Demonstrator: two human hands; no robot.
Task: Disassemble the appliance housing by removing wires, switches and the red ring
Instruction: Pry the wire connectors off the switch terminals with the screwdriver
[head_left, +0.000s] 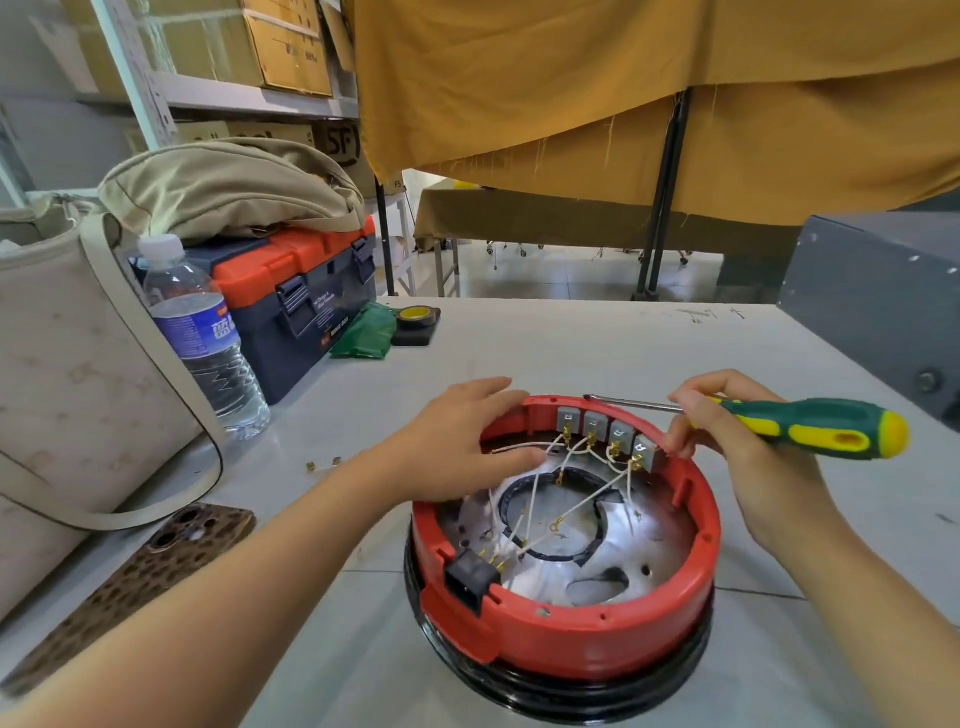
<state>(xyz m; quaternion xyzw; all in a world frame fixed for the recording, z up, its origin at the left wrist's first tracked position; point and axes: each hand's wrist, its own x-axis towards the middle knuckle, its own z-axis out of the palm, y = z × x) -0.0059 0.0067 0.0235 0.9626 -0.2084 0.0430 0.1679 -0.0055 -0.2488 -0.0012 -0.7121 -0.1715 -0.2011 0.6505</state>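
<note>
The round appliance housing (561, 691) stands upside down on the table, with the red ring (597, 639) on its black base. Several grey switches (608, 431) line the ring's far wall, and white wires (587, 506) run from them across the metal floor to a black socket (470, 579) at the near left. My left hand (457, 441) rests flat on the ring's far left rim, fingers over the wires. My right hand (727, 441) holds a green and yellow screwdriver (810, 426), its shaft pointing left behind the switches, while its fingertips touch the rightmost switch.
A phone (140, 582) in a spotted case lies at the near left. A water bottle (202, 338), a beige bag (67, 364) and an orange and grey toolbox (306, 291) stand at the left. Tape (415, 325) and a green packet (366, 332) lie beyond. A grey box (878, 301) sits at the right.
</note>
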